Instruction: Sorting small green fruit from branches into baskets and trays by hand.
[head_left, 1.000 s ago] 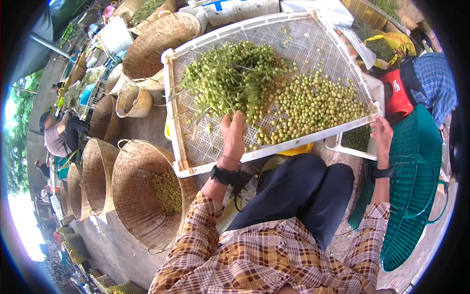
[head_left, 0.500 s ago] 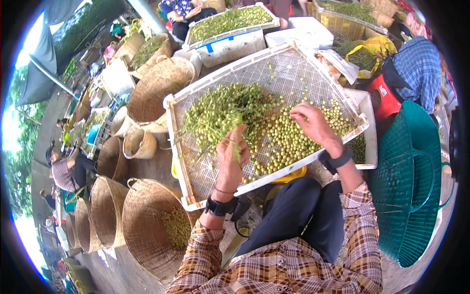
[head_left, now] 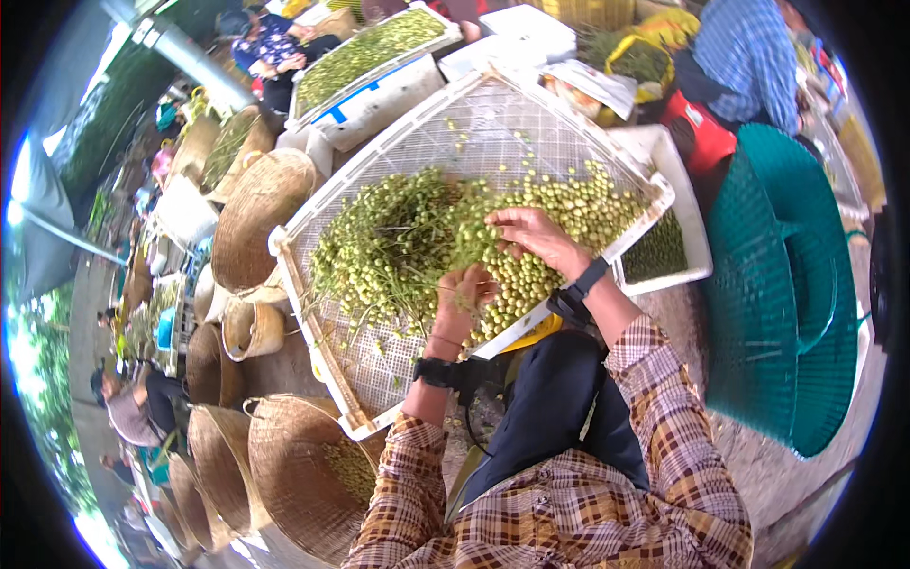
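A white mesh tray (head_left: 474, 123) lies tilted before me, with a heap of green fruit still on its stems (head_left: 379, 228) at its left and loose round green fruits (head_left: 526, 275) at its right. My left hand (head_left: 464, 292) is low over the middle of the tray, fingers curled round a leafy sprig with small green fruits (head_left: 471, 237) that stands up beside them. Just above it to the right is my right hand (head_left: 538, 237), its fingers bent in against the sprig's right side. What lies between those fingers is hidden.
Wicker baskets (head_left: 313, 465) line the left side, the nearest with fruit inside. A white box (head_left: 697, 256) of small green pieces adjoins the tray's right corner. Beyond it stands a large green plastic basket (head_left: 773, 303). Another filled tray (head_left: 374, 57) and seated people are at the back.
My right hand has come left and down to the sprig, close to my left hand. The left hand has lowered and its fingers have curled further. The whole view has turned.
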Demonstrator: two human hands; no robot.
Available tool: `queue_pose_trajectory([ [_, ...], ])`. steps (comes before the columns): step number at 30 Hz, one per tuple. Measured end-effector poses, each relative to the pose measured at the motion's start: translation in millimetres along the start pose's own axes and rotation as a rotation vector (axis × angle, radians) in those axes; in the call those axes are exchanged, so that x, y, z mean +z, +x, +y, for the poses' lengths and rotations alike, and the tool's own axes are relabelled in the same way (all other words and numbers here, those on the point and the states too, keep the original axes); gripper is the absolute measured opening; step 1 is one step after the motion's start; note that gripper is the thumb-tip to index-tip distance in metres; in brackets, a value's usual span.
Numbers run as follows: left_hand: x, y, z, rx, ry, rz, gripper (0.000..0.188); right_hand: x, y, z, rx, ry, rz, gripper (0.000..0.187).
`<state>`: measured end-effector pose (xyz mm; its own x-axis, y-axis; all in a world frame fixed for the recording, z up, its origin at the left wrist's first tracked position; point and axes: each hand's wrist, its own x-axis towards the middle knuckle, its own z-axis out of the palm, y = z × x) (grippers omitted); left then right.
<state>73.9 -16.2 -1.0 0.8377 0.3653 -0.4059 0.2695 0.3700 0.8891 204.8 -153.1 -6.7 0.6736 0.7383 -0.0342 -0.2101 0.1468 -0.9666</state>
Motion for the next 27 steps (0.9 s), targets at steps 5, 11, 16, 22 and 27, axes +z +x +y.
queue_pose_trajectory([
  [5, -30.0, -2.5, 7.5, 0.198, 0.072, 0.007, 0.024, -19.2, 7.5, 0.9, -0.213, -0.717, 0.292, 0.018],
  [11, -48.6, -24.6, 42.9, 0.238, -0.039, -0.08, 0.03, -47.3, 0.6, -3.6, -0.168, -0.996, 0.215, 0.014],
  [16, -33.6, -45.9, 60.5, 0.518, 0.016, -0.102, 0.027, -20.9, 1.4, -20.3, -0.058, -1.349, 0.093, 0.021],
  [22, -8.4, -62.2, 85.8, 0.545, 0.143, -0.147, 0.028, -12.4, 1.5, -22.8, -0.562, -1.137, 0.276, 0.053],
  [27, -8.3, -65.1, 78.3, 0.491, 0.16, -0.227, 0.026, 28.8, 2.6, -26.2, -0.315, -0.615, -0.131, 0.03],
])
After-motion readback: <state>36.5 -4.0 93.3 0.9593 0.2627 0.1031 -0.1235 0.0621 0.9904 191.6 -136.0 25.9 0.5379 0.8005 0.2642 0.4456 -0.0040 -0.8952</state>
